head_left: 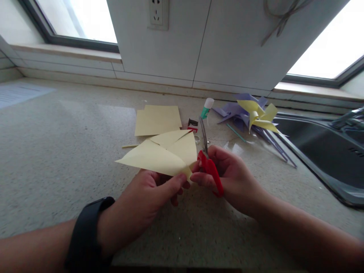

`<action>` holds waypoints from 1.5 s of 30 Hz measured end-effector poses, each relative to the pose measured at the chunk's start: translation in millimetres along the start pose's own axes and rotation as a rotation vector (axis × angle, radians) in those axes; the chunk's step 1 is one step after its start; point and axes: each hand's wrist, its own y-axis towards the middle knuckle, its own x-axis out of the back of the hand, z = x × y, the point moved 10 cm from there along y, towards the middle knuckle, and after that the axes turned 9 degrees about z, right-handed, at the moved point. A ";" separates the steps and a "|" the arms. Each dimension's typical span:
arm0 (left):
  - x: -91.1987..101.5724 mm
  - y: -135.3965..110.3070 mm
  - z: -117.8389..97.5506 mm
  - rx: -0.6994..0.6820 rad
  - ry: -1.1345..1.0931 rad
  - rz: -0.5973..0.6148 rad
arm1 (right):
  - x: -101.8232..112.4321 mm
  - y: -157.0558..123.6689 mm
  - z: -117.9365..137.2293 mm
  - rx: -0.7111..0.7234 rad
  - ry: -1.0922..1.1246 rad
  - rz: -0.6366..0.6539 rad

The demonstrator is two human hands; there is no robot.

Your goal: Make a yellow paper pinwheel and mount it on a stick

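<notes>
Paper in one hand, scissors in the other: a slit yellow sheet (159, 153) is held above a speckled counter (57, 151).

The left hand (155, 195) pinches the sheet's near right corner, thumb on top and fingers beneath, apparently to steady it while leaving the slits open to view. The right hand (230, 172) grips red scissors (212, 172), blades pointing away, probably to free its fingertips, which sit at that same corner; whether they touch is hard to tell. Spare paper (159, 118), a sharpener (192, 125) and a glue stick (207, 109) lie beyond, seemingly for easy reach; pinwheels (256, 114) rest aside, near the sink (321, 151).
</notes>
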 end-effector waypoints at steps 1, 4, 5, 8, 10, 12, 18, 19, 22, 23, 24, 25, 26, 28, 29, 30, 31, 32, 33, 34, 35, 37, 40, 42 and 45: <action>-0.5 0.1 -0.5 -0.002 0.005 0.003 | 0.4 -0.2 -0.6 -0.005 -0.007 -0.001; -1.9 0.5 -2.3 -0.003 0.022 0.007 | -1.3 -0.8 -2.9 -0.020 0.011 0.026; -2.3 0.6 -2.9 -0.001 0.025 0.008 | -2.2 -1.0 -3.3 -0.023 0.021 0.036; -4.0 0.6 -4.0 0.013 0.046 0.021 | -1.3 -1.7 -2.6 -0.019 0.009 0.020; -4.5 0.5 -2.0 0.037 0.059 0.031 | 1.2 -1.9 -1.4 -0.011 -0.009 -0.011; -5.1 0.6 2.9 0.069 0.063 0.048 | 2.0 -1.4 -1.0 -0.006 -0.016 -0.024; -1.3 2.6 13.8 0.066 -0.025 0.046 | -0.3 0.4 -3.6 -0.008 0.078 -0.001; -0.1 2.6 14.0 0.059 -0.038 0.035 | -0.8 0.5 -4.2 -0.009 0.094 0.002; 0.2 2.4 12.6 0.052 -0.061 0.023 | -2.5 0.6 -4.8 -0.003 0.135 0.013; -0.4 2.5 11.7 0.050 -0.077 0.021 | -3.0 0.5 -4.8 -0.002 0.143 0.014; -0.6 2.7 10.9 0.047 -0.096 0.015 | -3.5 0.4 -4.6 -0.002 0.147 0.015; -0.8 3.0 10.6 0.046 -0.117 0.010 | -3.8 0.2 -4.2 -0.003 0.147 0.014; -0.7 3.3 10.7 0.046 -0.142 0.003 | -4.1 -0.1 -3.8 -0.005 0.145 0.013; -0.7 4.2 12.1 0.051 -0.185 0.000 | -4.1 -0.9 -4.0 -0.022 0.132 0.010; -0.7 4.5 13.1 0.056 -0.198 0.001 | -3.9 -1.3 -4.5 -0.035 0.117 0.010; -0.7 4.7 13.9 0.060 -0.207 0.005 | -3.7 -1.6 -5.3 -0.049 0.097 0.013; -0.9 4.9 14.5 0.065 -0.211 0.014 | -3.6 -1.9 -6.4 -0.064 0.075 0.017; -1.3 4.9 14.9 0.069 -0.208 0.023 | -3.4 -2.0 -7.5 -0.077 0.056 0.023; -1.8 4.8 15.1 0.076 -0.202 0.034 | -3.1 -2.0 -8.3 -0.085 0.041 0.028; -2.2 4.7 15.2 0.082 -0.198 0.042 | -2.8 -1.7 -8.7 -0.086 0.030 0.033; -2.8 4.5 15.1 0.088 -0.194 0.050 | -2.5 -1.4 -8.7 -0.083 0.026 0.034; -3.3 4.0 15.4 0.104 -0.184 0.055 | -1.7 -0.7 -9.2 -0.081 0.035 0.028; -3.9 3.5 16.7 0.129 -0.167 0.056 | -3.0 0.2 -10.0 -0.082 0.093 0.024; -5.1 3.4 17.4 0.141 -0.156 0.064 | -4.7 0.4 -9.3 -0.076 0.122 0.027; -7.1 3.3 18.3 0.156 -0.151 0.069 | -5.5 0.3 -6.8 -0.047 0.128 0.030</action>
